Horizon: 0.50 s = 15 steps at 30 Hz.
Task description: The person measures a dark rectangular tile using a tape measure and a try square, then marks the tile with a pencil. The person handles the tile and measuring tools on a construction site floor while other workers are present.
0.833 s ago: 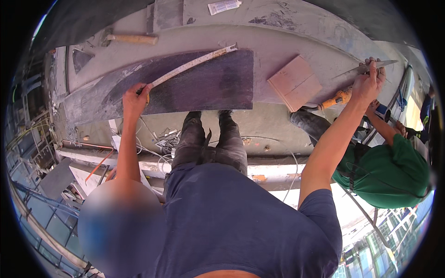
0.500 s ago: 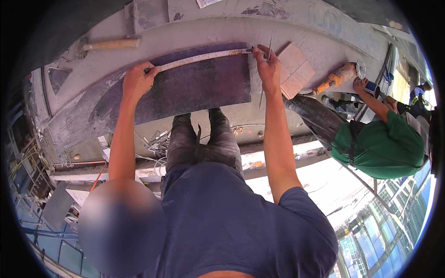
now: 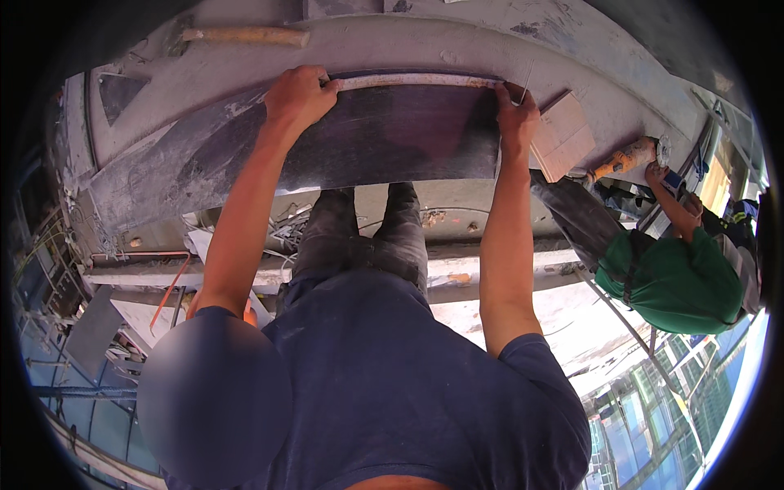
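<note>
The left hand (image 3: 302,96), near the top of the frame left of the middle, is held with its back up and its fingers curled round one end of a pale measuring tape (image 3: 416,80). The left arm is slanted up to the right. The right hand (image 3: 516,114), right of the middle, is closed round a thin pointed strip (image 3: 528,75), which is poked up past the fingers. The tape's far end seems to be pinched by the right hand too, but the fingertips are too small to see well. The right arm is stretched almost straight up. The tape is pulled out along the top edge of a long dark slab (image 3: 392,135), across the upper middle.

The low part of the strip is covered by the right hand. The lower left of the frame is covered by a round blur (image 3: 216,400). The head of the hammer (image 3: 245,36), at the upper left, is dim and hard to see.

A pinkish block (image 3: 565,135) is seen just right of the right hand. Farther right, an orange power tool (image 3: 625,159) is touched by the hand of a person in a green shirt (image 3: 678,278).
</note>
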{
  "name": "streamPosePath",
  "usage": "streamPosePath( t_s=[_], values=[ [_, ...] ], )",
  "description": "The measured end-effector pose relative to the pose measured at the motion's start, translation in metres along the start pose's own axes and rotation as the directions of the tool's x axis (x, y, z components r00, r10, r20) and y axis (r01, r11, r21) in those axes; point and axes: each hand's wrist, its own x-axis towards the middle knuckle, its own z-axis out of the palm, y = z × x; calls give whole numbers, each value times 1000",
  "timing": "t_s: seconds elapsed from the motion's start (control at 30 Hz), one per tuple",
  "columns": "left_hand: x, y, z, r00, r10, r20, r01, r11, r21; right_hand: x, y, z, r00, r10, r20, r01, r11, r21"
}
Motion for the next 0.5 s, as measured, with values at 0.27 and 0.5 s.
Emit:
streamPosePath(
  t_s=[0.27,0.5],
  values=[
    [14,18,-4,997,-4,77,-12,979,204,12,-8,-5,990,67,127,-70,997,16],
    [17,12,2,1000,17,20,-20,983,180,9,-1,0,998,11,64,-9,1000,-25]
  ],
)
